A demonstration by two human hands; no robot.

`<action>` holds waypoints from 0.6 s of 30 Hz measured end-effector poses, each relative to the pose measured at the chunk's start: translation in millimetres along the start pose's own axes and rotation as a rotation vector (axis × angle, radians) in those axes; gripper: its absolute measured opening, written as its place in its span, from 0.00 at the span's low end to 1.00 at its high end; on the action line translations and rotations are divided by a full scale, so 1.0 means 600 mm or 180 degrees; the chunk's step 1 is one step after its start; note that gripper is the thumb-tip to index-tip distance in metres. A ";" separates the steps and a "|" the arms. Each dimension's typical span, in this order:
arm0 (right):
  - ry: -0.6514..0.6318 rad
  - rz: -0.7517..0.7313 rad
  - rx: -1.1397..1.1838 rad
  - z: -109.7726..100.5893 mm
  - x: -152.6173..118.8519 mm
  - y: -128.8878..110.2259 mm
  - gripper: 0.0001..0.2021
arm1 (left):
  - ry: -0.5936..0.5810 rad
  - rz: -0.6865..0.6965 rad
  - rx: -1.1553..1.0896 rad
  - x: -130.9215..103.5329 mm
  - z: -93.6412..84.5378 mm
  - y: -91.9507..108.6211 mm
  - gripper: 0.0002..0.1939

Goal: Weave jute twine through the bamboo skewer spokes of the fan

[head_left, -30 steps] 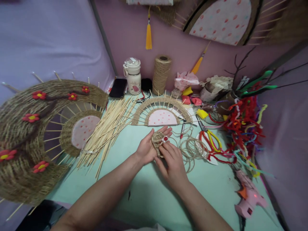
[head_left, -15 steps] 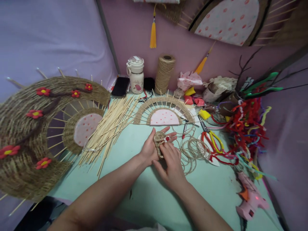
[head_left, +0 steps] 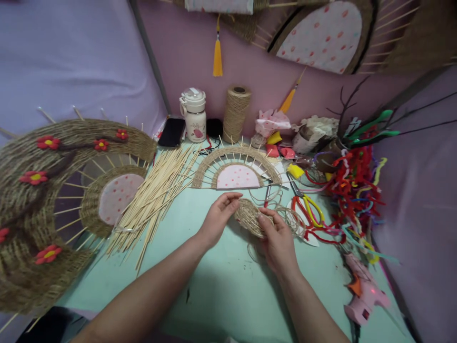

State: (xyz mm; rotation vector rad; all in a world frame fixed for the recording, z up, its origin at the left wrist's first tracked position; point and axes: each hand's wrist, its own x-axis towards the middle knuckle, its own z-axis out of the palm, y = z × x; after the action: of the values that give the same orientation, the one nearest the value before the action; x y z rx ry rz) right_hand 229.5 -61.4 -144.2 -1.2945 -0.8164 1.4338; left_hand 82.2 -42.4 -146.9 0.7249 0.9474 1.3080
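A flat, oval coiled twine piece (head_left: 251,217) is between my hands above the pale green table (head_left: 228,295). My left hand (head_left: 220,216) has its fingers closed on the piece's left edge. On the right edge, my right hand (head_left: 278,238) pinches it between thumb and fingers. Loose twine (head_left: 285,214) hangs below the piece and lies in loops behind my right hand. Beyond my hands stands a small half-round fan (head_left: 238,176) of twine and sticks with a pink spotted centre.
Thin sticks (head_left: 157,190) and a large twine fan (head_left: 21,190) with red flowers lie left. A bottle (head_left: 196,116) and twine spool (head_left: 236,112) stand behind. Right are scissors (head_left: 309,209), fuzzy coloured stems (head_left: 357,190) and a pink glue gun (head_left: 366,295) with a lit red light.
My hands have moved apart, and the coiled piece has turned flatter and now spans between them. My left hand has gone from an open palm under it to gripping its edge. The view has shifted slightly.
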 end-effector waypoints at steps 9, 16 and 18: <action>-0.0238 0.0219 0.0151 -0.004 0.010 0.005 0.16 | 0.0332 0.0008 0.0453 0.003 -0.005 -0.005 0.11; -0.0059 0.0038 -0.0084 -0.007 0.016 0.012 0.14 | 0.0370 0.0075 0.0852 0.003 0.001 0.003 0.10; -0.0017 0.0007 -0.0075 -0.008 0.018 0.013 0.14 | 0.0340 0.0098 0.0852 0.004 0.004 0.006 0.10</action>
State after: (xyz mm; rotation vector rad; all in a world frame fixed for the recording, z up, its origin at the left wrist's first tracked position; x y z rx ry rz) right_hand 233.0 -54.0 -155.6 -1.3102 -0.8377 1.4337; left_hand 82.4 -39.5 -143.2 0.8838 1.2174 1.2697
